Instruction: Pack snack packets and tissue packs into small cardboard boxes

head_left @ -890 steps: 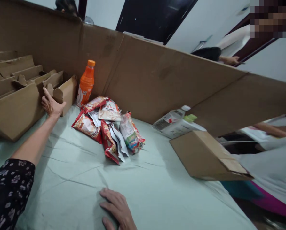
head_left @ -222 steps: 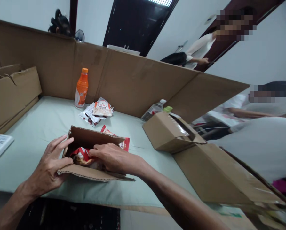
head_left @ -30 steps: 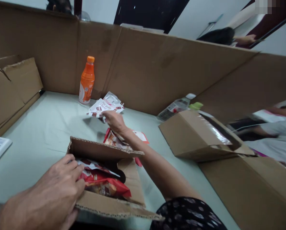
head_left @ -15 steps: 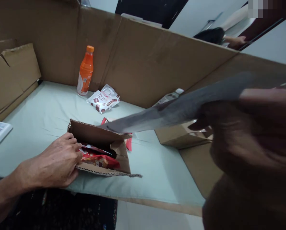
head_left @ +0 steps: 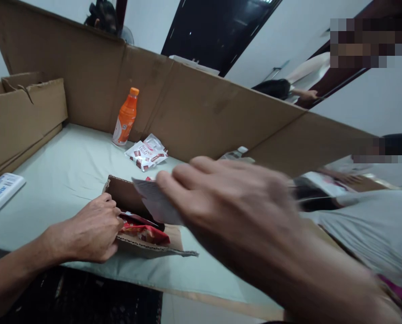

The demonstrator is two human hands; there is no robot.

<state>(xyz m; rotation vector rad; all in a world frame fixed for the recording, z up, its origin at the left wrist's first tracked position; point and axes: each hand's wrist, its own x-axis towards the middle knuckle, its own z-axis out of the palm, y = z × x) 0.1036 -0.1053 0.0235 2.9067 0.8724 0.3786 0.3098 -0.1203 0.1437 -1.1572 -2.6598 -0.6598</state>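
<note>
My left hand [head_left: 82,229] is closed on the left end of a small open cardboard box [head_left: 123,192]. Inside the box lie a red snack packet [head_left: 150,235] and a dark flat item behind it. My right hand [head_left: 221,193], slightly blurred, pinches a flat grey-white sheet [head_left: 158,202] with fine lines on it. The sheet's lower end hangs over the box's back wall and opening, and my fingers hide its top. Past the box, a white pouch [head_left: 146,153] with brown squares lies on the pale cloth [head_left: 69,180]. An orange drink bottle [head_left: 125,119] stands behind the pouch.
A tall cardboard wall [head_left: 201,108] bounds the back. At left are a larger cardboard box [head_left: 22,117] and a white device [head_left: 3,195]. A clear bottle [head_left: 236,154] shows partly behind my right hand. Other people are beyond the wall and at the right.
My right hand has swung left and forward, bringing the sheet from the right to over the box. My left hand keeps its hold on the box. The camera view has shifted.
</note>
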